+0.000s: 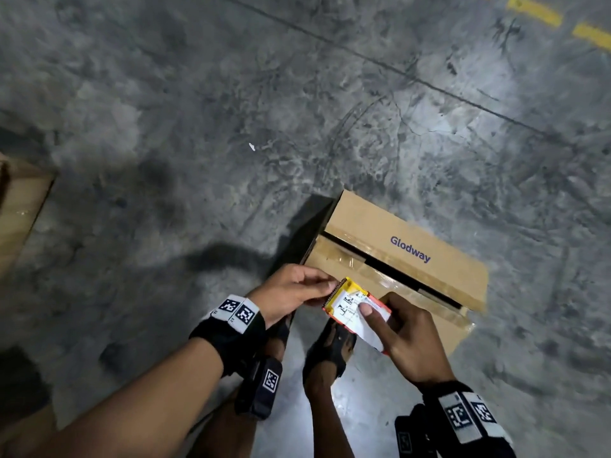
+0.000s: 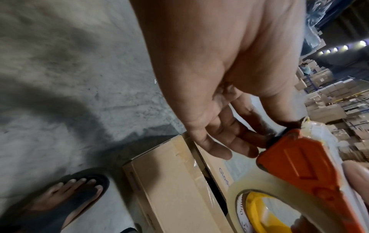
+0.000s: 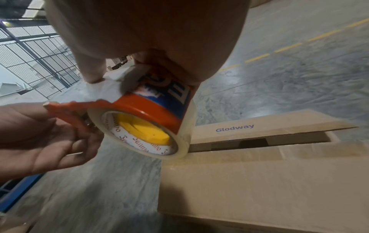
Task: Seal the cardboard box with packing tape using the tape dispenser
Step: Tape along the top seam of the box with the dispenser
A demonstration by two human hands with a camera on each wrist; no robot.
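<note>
**Warehouse floor, tape end being freed at the dispenser**

Grey, scuffed concrete floor (image 1: 198, 94) carries the box (image 1: 396, 259), which sits just ahead of my feet with its two top flaps not fully met; a dark gap shows along the seam, and glossy old tape crosses the near flap. My right hand (image 1: 410, 338) curls round the dispenser (image 1: 353, 305), thumb pressed on its labelled top, holding it above the box's near corner. My left hand (image 1: 291, 289) pinches at the serrated blade end, fingertips (image 2: 253, 141) against the orange plastic, apparently after the loose tape end; I cannot tell whether film is actually caught.

Risks as I judge them: the thin clear film could fold onto itself or stick back to the roll (image 3: 143, 134), and fingers so near the teeth could get nicked. Laid while the flaps gape, tape would bridge the gap and wrinkle. Cardboard is matte and corrugated; the roll is smooth round a yellow hub.
</note>
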